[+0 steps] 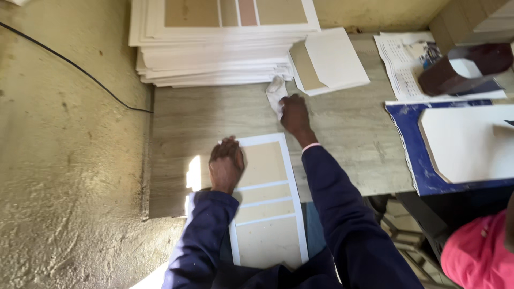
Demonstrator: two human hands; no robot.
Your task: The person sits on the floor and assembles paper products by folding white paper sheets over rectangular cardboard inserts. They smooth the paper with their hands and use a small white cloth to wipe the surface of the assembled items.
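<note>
- The left hand (226,163) is laid flat, fingers spread, on the top left corner of a white-bordered board (267,200); nothing is gripped, the board is only pressed down.
- The right hand (294,115) is closed around a crumpled white cloth (276,94), held on the bare table (348,134) just beyond the board's top edge. The 2 hands are kept apart.
- The board is seen lying lengthwise toward the body, its near end hanging over the table edge above the lap. 4 tan panels are divided by white strips inside a white frame; the surface looks flat and clean.
- A slip could be judged likely: with so much of the board unsupported, it might tip off if the left hand's pressure were eased.
- The cloth could smear or scuff the pale panels if grit were picked up from the table.
- A tall stack of similar boards (214,48) is piled at the far side, with a folded white card (329,61) beside it.
- A blue-edged sheet (412,144) and another person's pink sleeve (476,254) are seen to the right.
</note>
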